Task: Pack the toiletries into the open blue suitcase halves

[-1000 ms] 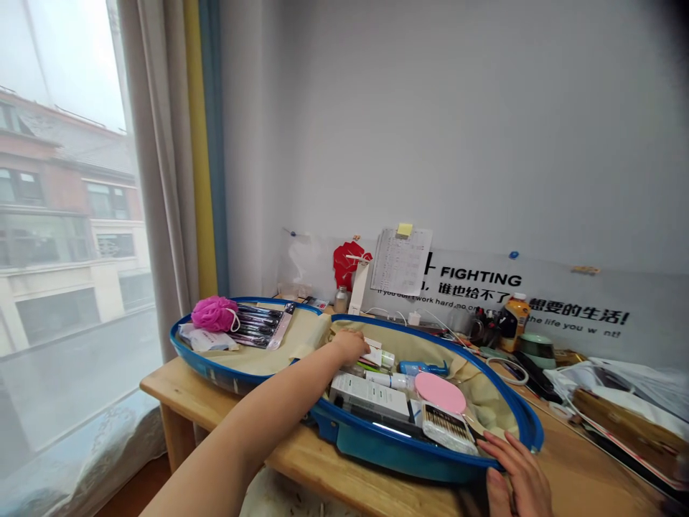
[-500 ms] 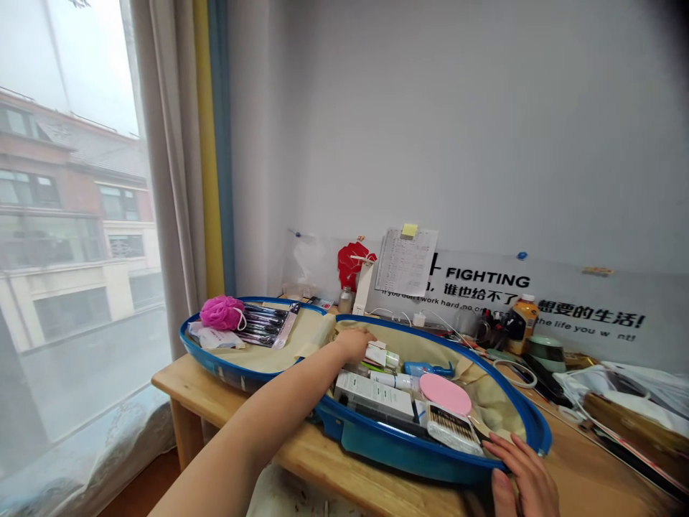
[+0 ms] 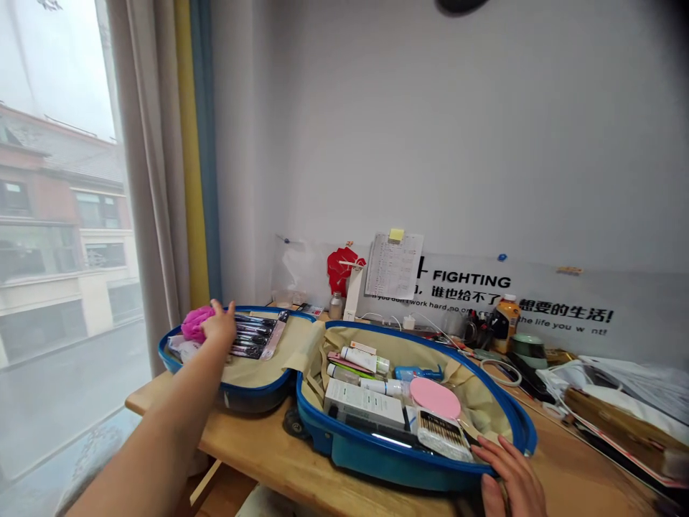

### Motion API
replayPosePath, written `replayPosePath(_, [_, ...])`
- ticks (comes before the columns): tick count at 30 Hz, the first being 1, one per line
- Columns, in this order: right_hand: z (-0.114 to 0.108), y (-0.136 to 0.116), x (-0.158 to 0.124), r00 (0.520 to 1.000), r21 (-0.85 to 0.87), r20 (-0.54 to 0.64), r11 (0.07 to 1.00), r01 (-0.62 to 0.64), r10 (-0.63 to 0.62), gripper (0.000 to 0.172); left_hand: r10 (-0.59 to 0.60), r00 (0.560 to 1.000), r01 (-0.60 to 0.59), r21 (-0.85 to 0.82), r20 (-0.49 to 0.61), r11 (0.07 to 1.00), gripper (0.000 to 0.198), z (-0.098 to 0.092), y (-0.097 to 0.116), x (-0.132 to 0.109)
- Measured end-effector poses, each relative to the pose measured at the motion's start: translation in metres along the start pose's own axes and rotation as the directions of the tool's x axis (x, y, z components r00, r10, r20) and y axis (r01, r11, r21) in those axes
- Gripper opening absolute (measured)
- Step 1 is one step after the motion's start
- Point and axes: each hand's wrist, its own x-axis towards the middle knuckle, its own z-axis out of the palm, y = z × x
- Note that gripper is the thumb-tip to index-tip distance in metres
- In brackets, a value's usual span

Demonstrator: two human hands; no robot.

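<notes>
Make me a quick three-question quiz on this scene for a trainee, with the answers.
1. Which hand is at the pouf?
2. True or false: the pink oval lies in the same half of the case as the pouf.
3. The right hand rests at: A, the curtain; B, the rim of the case; C, the orange bottle.

Key: 1, the left hand. 2, false. 3, B.

Magenta puff [image 3: 197, 324], blue suitcase [image 3: 398, 468] with cream lining [image 3: 280, 364], pink pad [image 3: 435, 398], blue bottle [image 3: 415, 373], white box [image 3: 364, 403].
</notes>
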Motion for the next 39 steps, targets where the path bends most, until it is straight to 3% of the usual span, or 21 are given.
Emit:
replayPosePath(4, [0.0,-0.003,0.001,1.0,0.002,-0.004,1.0,-0.025,0.025,0.026,-0.074,0.996,0.074,-0.003,0.04,0.997,0.041,0.003,-0.05,0.003])
replayPosePath(8, [0.001,-0.003,0.0,0.999,0.011,-0.007,0.999,-0.044,0.044,0.027,-0.067,0.998,0.066,-0.095,-0.003,0.993,0.038,0.002,-0.056,0.003])
replayPosePath(12, [0.0,-0.004,0.002,1.0,0.004,-0.005,1.0,-0.016,0.016,0.027,-0.016,0.996,-0.006,-0.234,-0.091,0.972,0.042,-0.013,-0.02,0.006])
replayPosePath(15, [-0.002,-0.006,0.005,1.0,-0.005,-0.006,1.0,-0.005,0.005,0.026,0.136,0.979,-0.18,-0.328,-0.153,0.927,0.041,-0.027,0.031,-0.001])
replayPosePath(17, [-0.003,-0.007,0.006,1.0,-0.008,-0.006,1.0,-0.002,0.002,0.026,0.286,0.941,-0.335,-0.377,-0.18,0.864,0.038,-0.033,0.071,-0.017])
replayPosePath(20, [-0.002,-0.006,0.004,1.0,-0.003,-0.012,1.0,0.002,-0.002,0.026,0.525,0.829,-0.55,-0.438,-0.191,0.71,0.035,-0.035,0.134,-0.058])
replayPosePath(22, [-0.001,-0.005,0.002,1.0,0.002,-0.03,1.0,-0.006,0.006,0.027,0.671,0.72,-0.659,-0.478,-0.179,0.58,0.033,-0.032,0.172,-0.093])
replayPosePath(25, [0.0,-0.004,0.001,0.999,0.015,-0.035,1.0,-0.021,0.021,0.027,0.827,0.546,-0.748,-0.52,-0.131,0.412,0.026,-0.026,0.221,-0.144])
replayPosePath(28, [-0.001,-0.006,0.003,0.999,0.022,-0.023,0.999,-0.025,0.026,0.026,0.905,0.417,-0.78,-0.541,-0.077,0.314,0.028,-0.019,0.255,-0.183])
replayPosePath(32, [-0.002,-0.008,0.005,1.0,0.008,-0.021,1.0,-0.017,0.017,0.027,0.96,0.278,-0.801,-0.556,-0.018,0.222,0.039,-0.008,0.272,-0.212])
replayPosePath(37, [-0.001,-0.005,0.001,0.998,0.028,-0.003,0.998,-0.06,0.06,0.03,0.998,0.016,-0.816,-0.576,0.068,0.053,0.057,0.007,0.265,-0.224])
replayPosePath(39, [0.0,-0.004,0.0,0.997,0.037,-0.011,0.997,-0.071,0.072,0.031,0.996,-0.029,-0.812,-0.583,0.086,0.027,0.059,0.009,0.262,-0.223])
